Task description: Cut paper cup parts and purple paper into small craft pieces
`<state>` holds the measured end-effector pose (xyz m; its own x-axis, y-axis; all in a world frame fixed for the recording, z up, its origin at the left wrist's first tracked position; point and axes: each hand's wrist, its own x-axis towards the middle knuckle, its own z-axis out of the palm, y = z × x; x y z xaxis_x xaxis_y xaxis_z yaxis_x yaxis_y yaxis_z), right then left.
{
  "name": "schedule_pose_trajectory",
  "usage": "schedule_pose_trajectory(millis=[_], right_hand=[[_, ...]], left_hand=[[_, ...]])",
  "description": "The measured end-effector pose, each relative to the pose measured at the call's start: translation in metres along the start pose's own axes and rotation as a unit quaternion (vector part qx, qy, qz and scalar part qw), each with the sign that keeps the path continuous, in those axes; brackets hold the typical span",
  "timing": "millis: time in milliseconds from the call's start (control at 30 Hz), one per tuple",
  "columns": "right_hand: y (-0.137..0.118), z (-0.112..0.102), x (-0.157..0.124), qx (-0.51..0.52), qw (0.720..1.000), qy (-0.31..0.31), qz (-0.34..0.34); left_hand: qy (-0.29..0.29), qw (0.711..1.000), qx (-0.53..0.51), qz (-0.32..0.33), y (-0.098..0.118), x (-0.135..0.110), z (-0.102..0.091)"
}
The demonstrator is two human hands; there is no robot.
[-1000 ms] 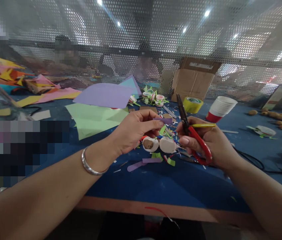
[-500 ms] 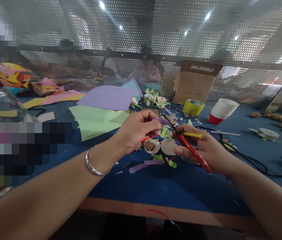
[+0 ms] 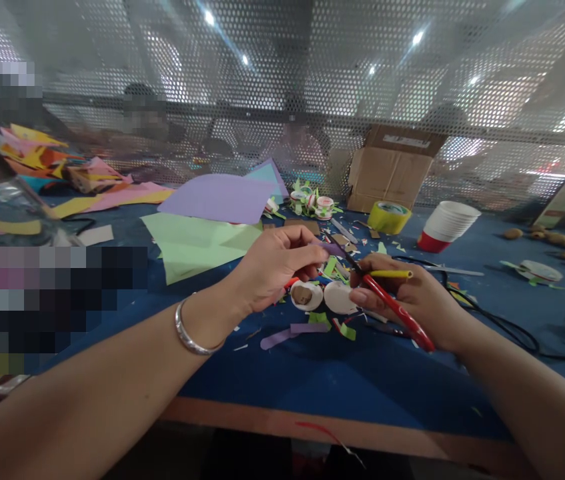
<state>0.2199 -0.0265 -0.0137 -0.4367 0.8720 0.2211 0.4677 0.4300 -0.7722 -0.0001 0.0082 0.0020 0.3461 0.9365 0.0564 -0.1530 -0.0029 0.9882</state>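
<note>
Between its thumb and fingers my left hand point(image 3: 282, 267) pinches a small strip of purple paper point(image 3: 333, 248). My right hand point(image 3: 407, 293) grips a pair of scissors point(image 3: 395, 310) with red handles, its dark blades lying at the purple strip. A thin yellow stick point(image 3: 391, 274) also lies across the right hand's fingers; how it is held is partly hidden. Under the hands are two white paper discs or cup bottoms point(image 3: 341, 297), one with a brown piece point(image 3: 305, 295) in it. Cut purple strips point(image 3: 295, 333) and green scraps point(image 3: 347, 331) lie in front of them.
Purple sheet point(image 3: 217, 198) and green sheet point(image 3: 202, 243) lie to the left. Behind are small paper crafts point(image 3: 325, 203), yellow tape point(image 3: 389, 217), a cardboard box point(image 3: 387, 170) and stacked paper cups point(image 3: 447, 225). A black cable point(image 3: 507, 327) and walnut-like things point(image 3: 562, 239) are at right.
The scissor handles have swung slightly down and to the right. My left hand still pinches the purple strip, and the whole view has shifted a little.
</note>
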Motion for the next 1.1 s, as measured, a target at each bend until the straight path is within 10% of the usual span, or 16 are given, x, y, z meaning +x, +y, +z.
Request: schedule_pose_trajectory(millis=[867, 1100], right_hand=[[-0.0007, 0.0046, -0.0016, -0.051, 0.998, 0.040, 0.010], [-0.0011, 0.0079, 0.0027, 0.047, 0.994, 0.090, 0.026]], left_hand=[[-0.002, 1.000, 0.010, 0.003, -0.0004, 0.0000, -0.0016], [-0.041, 0.977, 0.133, 0.159, -0.0047, -0.0039, -0.0024]])
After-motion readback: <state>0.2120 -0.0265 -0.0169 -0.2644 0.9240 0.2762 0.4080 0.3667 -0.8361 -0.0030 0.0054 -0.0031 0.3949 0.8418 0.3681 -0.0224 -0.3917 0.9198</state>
